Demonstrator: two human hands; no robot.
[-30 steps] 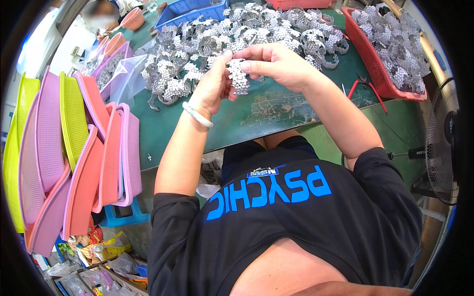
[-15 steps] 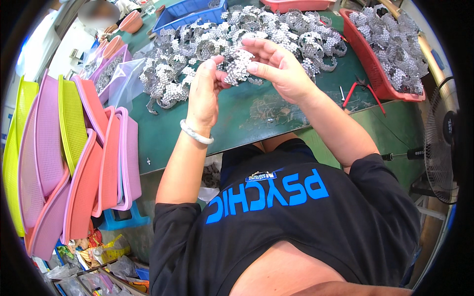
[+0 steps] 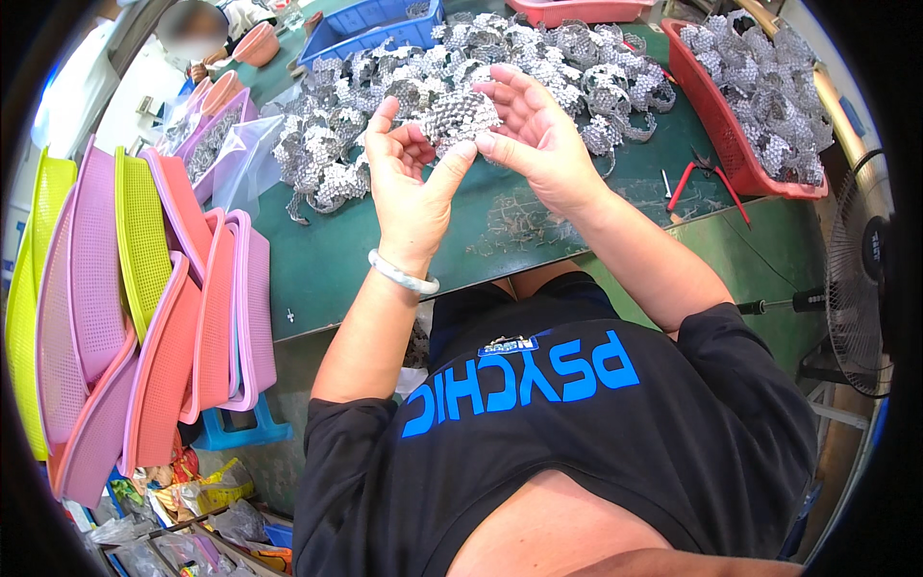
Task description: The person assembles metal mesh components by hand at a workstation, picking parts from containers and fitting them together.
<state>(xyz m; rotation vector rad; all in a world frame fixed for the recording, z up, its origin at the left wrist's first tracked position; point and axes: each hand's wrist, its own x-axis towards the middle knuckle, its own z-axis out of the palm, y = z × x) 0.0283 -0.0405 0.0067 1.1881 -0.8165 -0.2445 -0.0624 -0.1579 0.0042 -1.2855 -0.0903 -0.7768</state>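
Between my two hands, a curled strip of silvery honeycomb-patterned mesh (image 3: 460, 117) is held above the near side of a big heap. My left hand (image 3: 411, 183) pinches its left side, the thumb reaching along its lower edge. On the other side, my right hand (image 3: 543, 139) grips it with the thumb below and the fingers behind. The two thumb tips come close together under the piece. Just beyond lies the heap of similar curled grey mesh strips (image 3: 336, 144), spread across the green table (image 3: 317, 260).
A red basket (image 3: 707, 106) full of mesh pieces stands at the right, beside red-handled pliers (image 3: 685, 185). A blue crate (image 3: 351, 34) is at the back. Pink, purple and lime baskets (image 3: 207, 317) are stacked at the left. A fan (image 3: 856, 269) stands right; another person's hand (image 3: 199, 72) shows far left.
My left hand has turned and shifted right, its thumb now up against the mesh strip. The strip has been turned and shows more of its broad face. My right hand has moved slightly.
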